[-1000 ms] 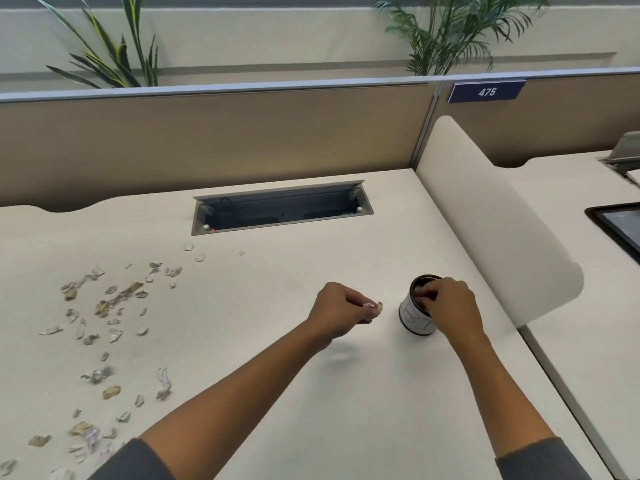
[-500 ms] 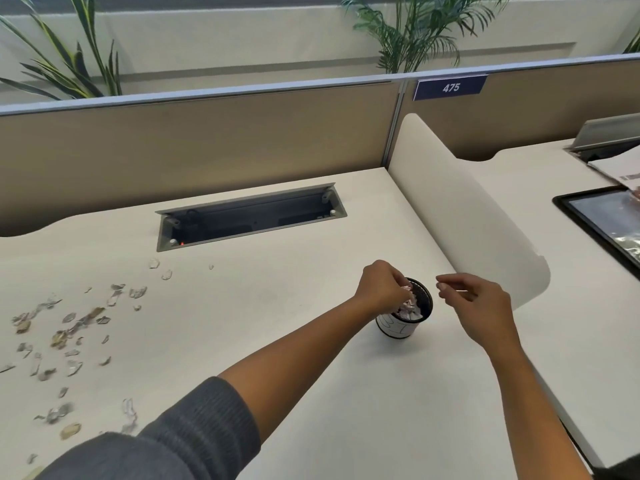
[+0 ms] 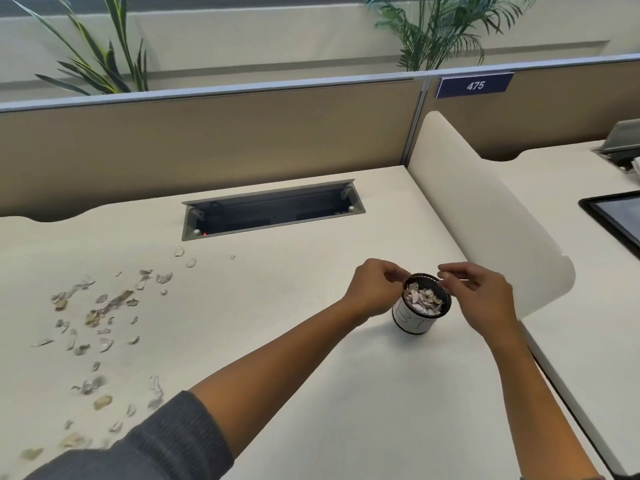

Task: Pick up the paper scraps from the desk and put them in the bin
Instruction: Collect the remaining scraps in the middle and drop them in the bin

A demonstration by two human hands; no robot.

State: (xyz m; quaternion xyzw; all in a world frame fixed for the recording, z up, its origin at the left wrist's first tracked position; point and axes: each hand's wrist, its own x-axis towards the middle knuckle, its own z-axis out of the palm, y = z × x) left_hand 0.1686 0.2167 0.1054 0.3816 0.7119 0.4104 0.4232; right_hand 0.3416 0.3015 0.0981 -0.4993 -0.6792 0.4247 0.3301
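Fingers (image 3: 394,273) of the left hand (image 3: 374,289) are curled loosely, thumb and forefinger tips close together at the left rim of the bin (image 3: 420,306); I cannot tell if a scrap is between them. On the other side, the right hand (image 3: 485,299) has its thumb and forefinger drawn near each other over the right rim of the bin, the other fingers bent behind; nothing is visible in this pinch, and if it is really closed I cannot tell

From the head view, the bin is a small round cup with dark mesh rim and a white label around its body. It stands upright on the white table (image 3: 311,393), between the two hands, near the curved white divider (image 3: 485,209). Torn paper pieces fill it almost to the rim

Many paper scraps (image 3: 100,317) lie scattered on the left part of the table, well apart from the bin, white and brownish ones mixed. Some more lie near the grey sleeve (image 3: 145,448) of the left arm at the lower edge. An open cable tray (image 3: 273,209) is sunk in the table behind the scraps, below the beige partition (image 3: 207,143), which carries a blue plate (image 3: 474,85) with the number 475. Green plants (image 3: 440,29) stand behind the partition
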